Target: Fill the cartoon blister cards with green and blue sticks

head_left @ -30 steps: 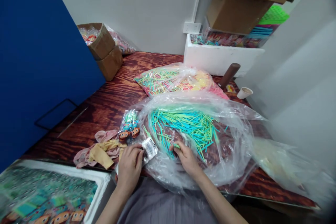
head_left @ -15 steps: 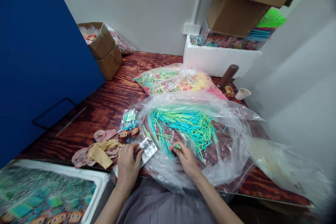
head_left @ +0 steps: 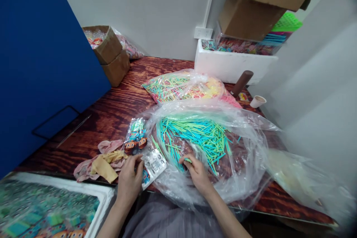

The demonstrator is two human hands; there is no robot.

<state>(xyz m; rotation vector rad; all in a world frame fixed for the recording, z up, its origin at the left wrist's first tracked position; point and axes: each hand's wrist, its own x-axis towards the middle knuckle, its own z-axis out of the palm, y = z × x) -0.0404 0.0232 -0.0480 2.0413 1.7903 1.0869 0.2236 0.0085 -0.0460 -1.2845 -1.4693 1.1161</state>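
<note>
My left hand has its fingers closed at the left edge of a small silver-white printed packet; blue shapes show at its lower left. My right hand pinches a few short green sticks, their ends showing between thumb and fingers. It is over the near side of an opened clear plastic bag, where a heap of thin green and blue sticks lies. Just beyond my left hand lies a filled clear packet with brown cartoon faces and blue and green pieces.
Pink and yellow cloths lie left of my left hand. A foam box of colored pieces stands at lower left. Behind the open bag are a tied bag of sticks, a brown cylinder, a paper cup and a white foam box.
My left hand has shifted a little left and down, and more of the silver-white packet shows, including its blue part. My right hand stays nearly in place, still pinching the sticks.
</note>
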